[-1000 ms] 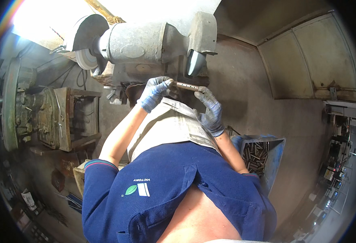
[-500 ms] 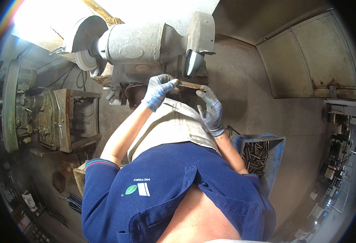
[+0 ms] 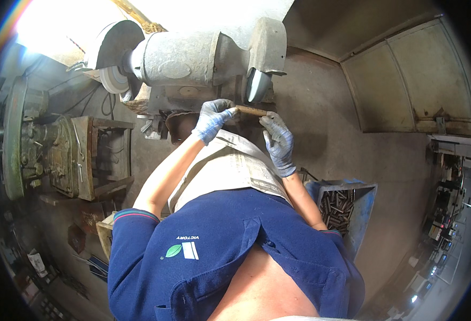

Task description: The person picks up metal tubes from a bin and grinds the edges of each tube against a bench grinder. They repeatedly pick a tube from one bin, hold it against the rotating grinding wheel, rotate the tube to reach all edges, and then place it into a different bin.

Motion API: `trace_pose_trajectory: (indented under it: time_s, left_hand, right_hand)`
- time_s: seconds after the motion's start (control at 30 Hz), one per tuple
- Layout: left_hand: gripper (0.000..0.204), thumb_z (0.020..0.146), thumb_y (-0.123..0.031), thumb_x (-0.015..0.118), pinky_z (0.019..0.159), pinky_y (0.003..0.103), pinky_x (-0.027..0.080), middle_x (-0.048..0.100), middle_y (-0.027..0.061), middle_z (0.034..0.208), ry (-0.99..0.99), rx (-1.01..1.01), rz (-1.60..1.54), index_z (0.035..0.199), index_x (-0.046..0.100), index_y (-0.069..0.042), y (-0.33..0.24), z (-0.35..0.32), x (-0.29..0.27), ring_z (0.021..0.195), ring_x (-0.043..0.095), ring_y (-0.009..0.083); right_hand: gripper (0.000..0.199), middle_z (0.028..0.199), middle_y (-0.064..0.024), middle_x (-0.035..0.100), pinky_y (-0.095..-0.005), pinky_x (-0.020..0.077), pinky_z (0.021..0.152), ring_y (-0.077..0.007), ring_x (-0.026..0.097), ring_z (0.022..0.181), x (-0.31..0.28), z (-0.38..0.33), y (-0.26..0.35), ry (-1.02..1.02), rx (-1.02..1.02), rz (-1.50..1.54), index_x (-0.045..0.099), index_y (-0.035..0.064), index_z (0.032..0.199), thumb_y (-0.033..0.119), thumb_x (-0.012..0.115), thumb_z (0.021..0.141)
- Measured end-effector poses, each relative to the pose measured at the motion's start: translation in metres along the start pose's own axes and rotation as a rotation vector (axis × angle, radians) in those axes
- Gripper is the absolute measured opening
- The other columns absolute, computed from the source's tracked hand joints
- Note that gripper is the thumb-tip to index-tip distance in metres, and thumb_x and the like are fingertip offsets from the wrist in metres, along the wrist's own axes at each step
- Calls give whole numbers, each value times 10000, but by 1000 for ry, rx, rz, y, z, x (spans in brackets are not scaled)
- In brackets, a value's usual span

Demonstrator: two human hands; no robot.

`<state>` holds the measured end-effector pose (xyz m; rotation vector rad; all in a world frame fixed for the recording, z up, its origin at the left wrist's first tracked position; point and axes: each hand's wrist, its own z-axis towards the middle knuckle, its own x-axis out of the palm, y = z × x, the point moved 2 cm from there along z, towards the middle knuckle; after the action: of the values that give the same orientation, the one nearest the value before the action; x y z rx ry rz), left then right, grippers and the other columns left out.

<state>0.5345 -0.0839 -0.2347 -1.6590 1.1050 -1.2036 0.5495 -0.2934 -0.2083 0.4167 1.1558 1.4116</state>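
Fingers of the left hand (image 3: 212,122) and right hand (image 3: 279,140) clamp a slim brown bar (image 3: 251,111); beyond them stands a grey grinder (image 3: 182,56), below them a grey floor (image 3: 323,144).

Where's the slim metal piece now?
In the head view, the slim metal piece is upper centre, between the left hand and right hand, below the grinder, toward its right end.

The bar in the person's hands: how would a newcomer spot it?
Find the big grey grinder at the top. Below its right end, a short, slim, brownish bar runs from the gloved left hand to the right hand. Unlike the metal pieces heaped in the blue bin, it is held up singly.
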Motion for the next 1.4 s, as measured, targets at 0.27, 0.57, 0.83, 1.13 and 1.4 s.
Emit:
trace_pose_trajectory:
  time_s: [0.27, 0.57, 0.83, 1.13, 1.4]
  left_hand:
    - [86, 841, -45, 609, 634, 239, 500, 661, 67, 793, -83, -15, -52, 884, 641, 23, 24, 25, 21, 685, 618, 126]
    - [71, 832, -39, 616, 560, 222, 470, 654, 56, 743, -175, -48, -108, 858, 658, 12, 49, 40, 26, 611, 583, 108]
    - [59, 806, -61, 656, 534, 213, 402, 600, -9, 674, -276, -96, -131, 816, 663, -3, 41, 37, -3, 572, 482, 62]
    - [106, 805, -55, 651, 567, 252, 465, 657, 78, 732, -255, -148, -29, 832, 657, 47, 25, 35, 18, 611, 580, 112]
    - [103, 798, -78, 668, 504, 248, 423, 594, 38, 672, -274, -146, -45, 805, 650, 23, 29, 43, 23, 547, 523, 106]
  right_hand:
    - [191, 1013, -103, 648, -277, 462, 863, -168, 598, 969, 0, 0, -45, -129, 245, 256, 662, -3, 988, -36, 606, 808]
    - [134, 904, -80, 671, -272, 468, 780, -133, 607, 858, -1, -2, -71, -149, 356, 279, 671, 7, 953, 52, 615, 840]
    - [202, 1031, -127, 630, -318, 481, 895, -191, 604, 960, 30, 6, -68, -1, 424, 320, 608, -49, 1052, 60, 530, 902]
    - [152, 911, -77, 665, -274, 483, 791, -132, 609, 847, 19, 0, -85, -132, 513, 503, 657, -20, 942, 98, 597, 868]
    - [164, 908, -117, 639, -326, 512, 853, -196, 628, 871, 15, 2, -90, -97, 538, 474, 633, -57, 888, 92, 565, 889]
